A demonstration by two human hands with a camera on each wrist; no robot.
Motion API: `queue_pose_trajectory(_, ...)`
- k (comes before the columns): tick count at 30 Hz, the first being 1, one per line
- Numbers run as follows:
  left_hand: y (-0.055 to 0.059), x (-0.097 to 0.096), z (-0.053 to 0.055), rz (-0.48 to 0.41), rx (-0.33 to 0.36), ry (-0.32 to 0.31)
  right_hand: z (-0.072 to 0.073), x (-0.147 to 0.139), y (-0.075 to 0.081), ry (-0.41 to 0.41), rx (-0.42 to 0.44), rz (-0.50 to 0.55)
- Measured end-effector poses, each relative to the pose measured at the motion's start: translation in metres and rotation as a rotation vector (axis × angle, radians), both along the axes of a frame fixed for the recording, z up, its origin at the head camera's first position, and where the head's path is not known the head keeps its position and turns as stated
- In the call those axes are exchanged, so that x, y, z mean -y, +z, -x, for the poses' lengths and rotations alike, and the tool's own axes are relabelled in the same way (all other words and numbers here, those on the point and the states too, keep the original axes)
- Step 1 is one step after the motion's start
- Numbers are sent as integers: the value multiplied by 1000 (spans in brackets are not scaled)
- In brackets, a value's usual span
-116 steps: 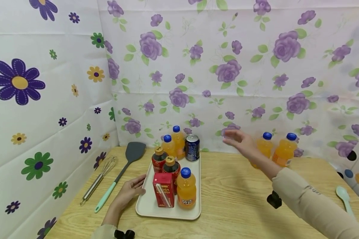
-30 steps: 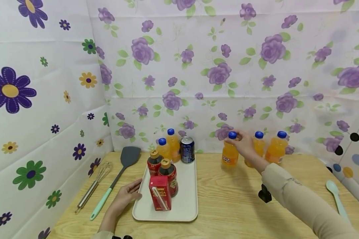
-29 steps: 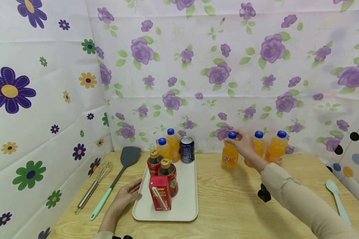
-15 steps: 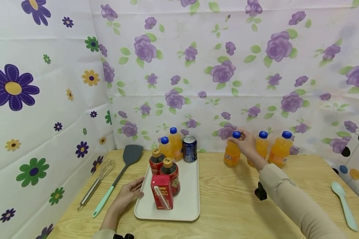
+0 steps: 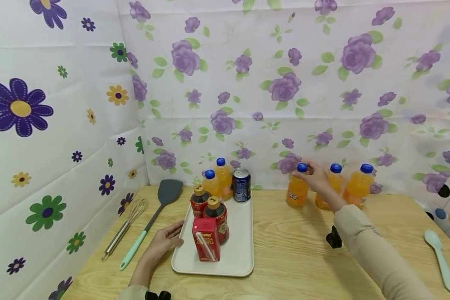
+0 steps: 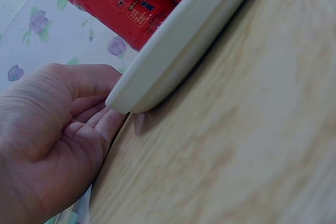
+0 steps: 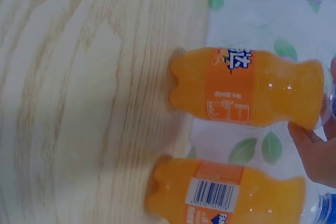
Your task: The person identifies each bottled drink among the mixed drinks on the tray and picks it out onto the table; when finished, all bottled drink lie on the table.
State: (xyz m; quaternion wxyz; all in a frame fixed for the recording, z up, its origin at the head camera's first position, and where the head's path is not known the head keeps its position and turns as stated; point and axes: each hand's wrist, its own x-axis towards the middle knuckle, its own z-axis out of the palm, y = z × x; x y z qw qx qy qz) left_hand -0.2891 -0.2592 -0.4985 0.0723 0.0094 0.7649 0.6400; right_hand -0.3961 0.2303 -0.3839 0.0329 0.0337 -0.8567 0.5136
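Note:
My right hand [image 5: 316,179] holds an orange soda bottle [image 5: 297,192] by its neck, just under the blue cap. The bottle stands upright on the table close to the back wall; in the right wrist view this soda bottle [image 7: 236,85] shows its label, with fingertips at the neck. My left hand [image 5: 163,246] grips the left rim of a cream tray [image 5: 238,262], thumb on the edge and fingers beneath it, as the left wrist view shows. On the tray stand a red drink carton [image 5: 206,239], two dark bottles [image 5: 219,223], two orange soda bottles [image 5: 211,185] and a blue can [image 5: 241,185].
Two more orange soda bottles [image 5: 359,187] stand to the right of the held one, one partly behind my right hand. A whisk [image 5: 125,227] and a spatula [image 5: 155,221] lie left of the tray. A pale green spoon [image 5: 440,260] lies at the far right.
The orange soda bottle from the tray's front right corner now stands by the back wall at the right, in my right hand. My left hand stays at the tray's rim.

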Motion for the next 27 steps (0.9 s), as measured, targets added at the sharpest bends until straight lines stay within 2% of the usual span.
queue_pose_trajectory(7, 4, 0, 0, 3, -16, -25, -1, -4, 4, 35, -21, -91)
queue_pose_trajectory(11, 4, 0, -2, 3, -12, -31, -4, -6, 14, 86, -38, -146)
queue_pose_trajectory(16, 5, -1, -3, -2, 7, -24, -11, -9, 33, 107, -74, -81)
queue_pose_trajectory(20, 5, -1, -2, 3, -4, -19, -18, -2, 44, 107, -139, -23)
queue_pose_trajectory(24, 6, -1, -2, 8, -12, -30, -26, 13, 49, 112, -212, 20)
queue_pose_trajectory(27, 5, -1, -2, 4, -6, -34, -29, 27, 47, 127, -228, 48)
